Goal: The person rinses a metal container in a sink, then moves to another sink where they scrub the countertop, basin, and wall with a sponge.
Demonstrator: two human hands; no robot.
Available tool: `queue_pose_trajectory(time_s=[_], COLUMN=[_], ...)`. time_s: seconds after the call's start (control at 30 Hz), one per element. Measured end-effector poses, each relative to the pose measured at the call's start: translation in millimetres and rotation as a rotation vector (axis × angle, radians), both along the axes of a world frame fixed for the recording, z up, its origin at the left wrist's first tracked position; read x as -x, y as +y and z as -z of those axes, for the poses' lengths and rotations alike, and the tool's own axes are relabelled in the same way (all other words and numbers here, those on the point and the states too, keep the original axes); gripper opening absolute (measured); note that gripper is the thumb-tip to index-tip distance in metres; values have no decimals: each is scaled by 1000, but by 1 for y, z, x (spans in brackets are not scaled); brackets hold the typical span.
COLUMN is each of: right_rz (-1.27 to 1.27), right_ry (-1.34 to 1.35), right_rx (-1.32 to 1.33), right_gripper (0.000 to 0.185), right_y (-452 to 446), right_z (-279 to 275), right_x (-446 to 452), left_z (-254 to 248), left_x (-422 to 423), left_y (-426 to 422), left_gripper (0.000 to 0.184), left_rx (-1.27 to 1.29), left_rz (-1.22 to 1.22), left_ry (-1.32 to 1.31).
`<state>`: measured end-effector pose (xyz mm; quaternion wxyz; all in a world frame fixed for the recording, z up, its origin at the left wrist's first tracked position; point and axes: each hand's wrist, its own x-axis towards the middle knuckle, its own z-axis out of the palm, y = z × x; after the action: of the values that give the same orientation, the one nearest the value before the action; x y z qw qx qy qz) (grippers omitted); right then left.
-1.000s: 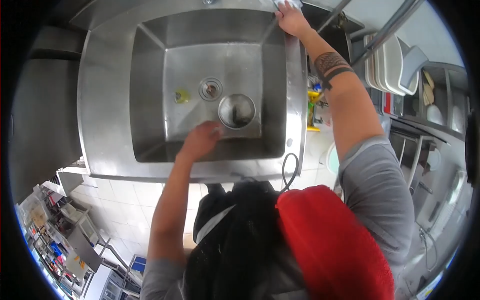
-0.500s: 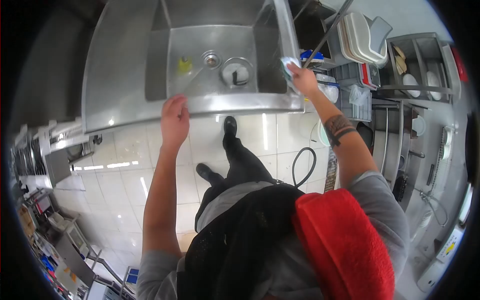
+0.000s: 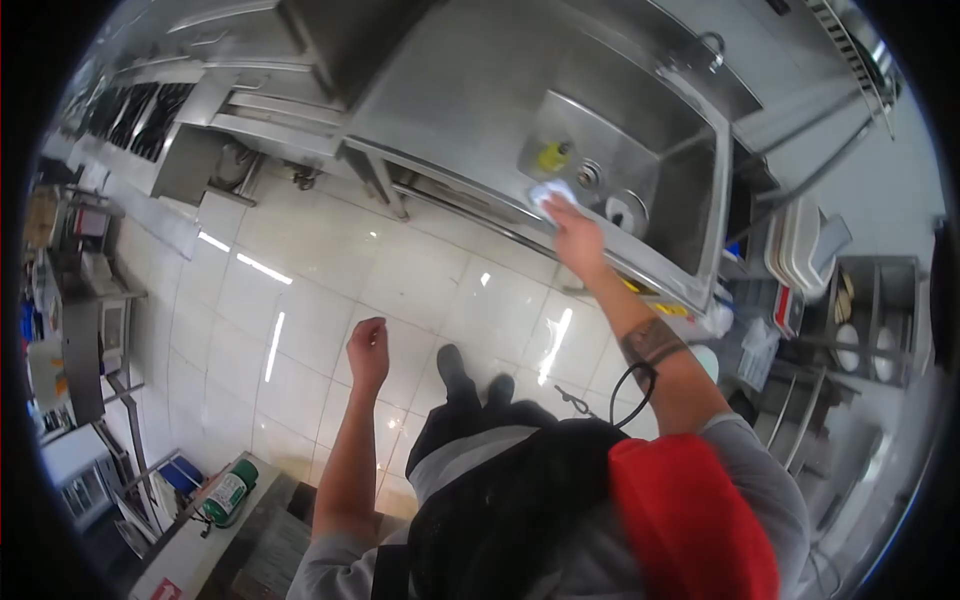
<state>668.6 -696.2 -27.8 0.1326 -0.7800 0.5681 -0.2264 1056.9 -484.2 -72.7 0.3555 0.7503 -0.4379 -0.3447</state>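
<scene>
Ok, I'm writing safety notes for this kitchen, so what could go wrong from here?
The white cloth under the right hand is at the sink's front edge, so it might slip into the basin or down to the floor. The black cord loop sticks out near the person's waist and could perhaps snag as they move. The tile floor looks glossy; if wet, which I can't tell, it may be slippery underfoot.

No legible text, canister label point(image 3: 229, 494) seemingly blurred
</scene>
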Motion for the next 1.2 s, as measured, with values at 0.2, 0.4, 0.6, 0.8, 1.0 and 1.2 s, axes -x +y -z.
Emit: queue_pose_trajectory(time_s=[0.2, 0.4, 0.6, 0.8, 1.0, 1.2], right_rz=[-260, -371, -231, -7, 39, 90], right_ry=[-94, -98, -216, 194, 738, 710], right_rx=[-6, 311, 199, -2, -727, -716], right_gripper=[46, 34, 42, 51, 43, 39], right_y=[-100, -186, -188, -160, -139, -136], right_z=[-13, -8, 14, 15, 169, 261], right_x=[-187, -238, -177, 7, 238, 283], left_z=[-45, -45, -46, -54, -63, -66], left_x=[3, 25, 52, 47, 48, 53], left_y=[-166, -330, -364, -373, -385, -389], left_gripper=[38, 60, 79, 84, 82, 80], left_rx=[381, 314, 70, 36, -26, -84], left_rz=[250, 207, 155, 130, 150, 187], left_ry=[-159, -502, -897, -928, -915, -961])
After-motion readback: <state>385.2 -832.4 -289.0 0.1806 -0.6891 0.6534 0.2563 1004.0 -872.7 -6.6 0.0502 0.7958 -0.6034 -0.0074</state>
